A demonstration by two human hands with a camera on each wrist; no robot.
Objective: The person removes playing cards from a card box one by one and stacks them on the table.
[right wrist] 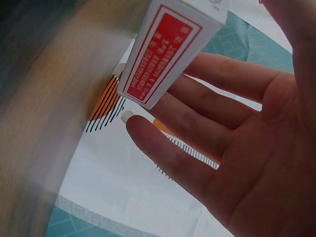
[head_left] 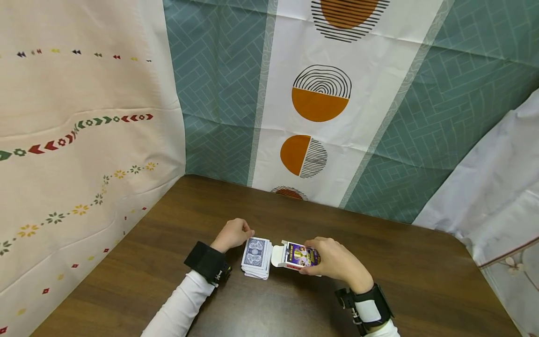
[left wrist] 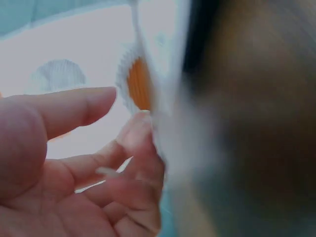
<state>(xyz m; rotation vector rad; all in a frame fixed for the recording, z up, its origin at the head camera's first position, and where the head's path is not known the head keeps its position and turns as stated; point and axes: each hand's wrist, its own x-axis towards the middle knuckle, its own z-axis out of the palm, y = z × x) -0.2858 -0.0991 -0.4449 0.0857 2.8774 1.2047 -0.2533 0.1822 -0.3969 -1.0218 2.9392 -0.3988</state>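
A person's two hands at a brown table point(head_left: 290, 309), seen from above. A deck point(head_left: 255, 255) of cards lies stacked near the middle, a little uneven at its edges, its top card showing a blue-grey patterned back. The left hand point(head_left: 233, 234) is at the deck's far left corner, fingers loosely bent, with a narrow gap between thumb and forefinger in the blurred left wrist view; whether a fingertip touches the cards cannot be told. Just right of the deck is a white box point(head_left: 300, 255) with a purple front and a gold trophy, its open flap point(head_left: 277, 256) towards the cards. The right hand point(head_left: 337, 262) grips the box between thumb and fingers at its right end. Behind the table hangs a teal and white cloth point(head_left: 219, 84) with orange circles
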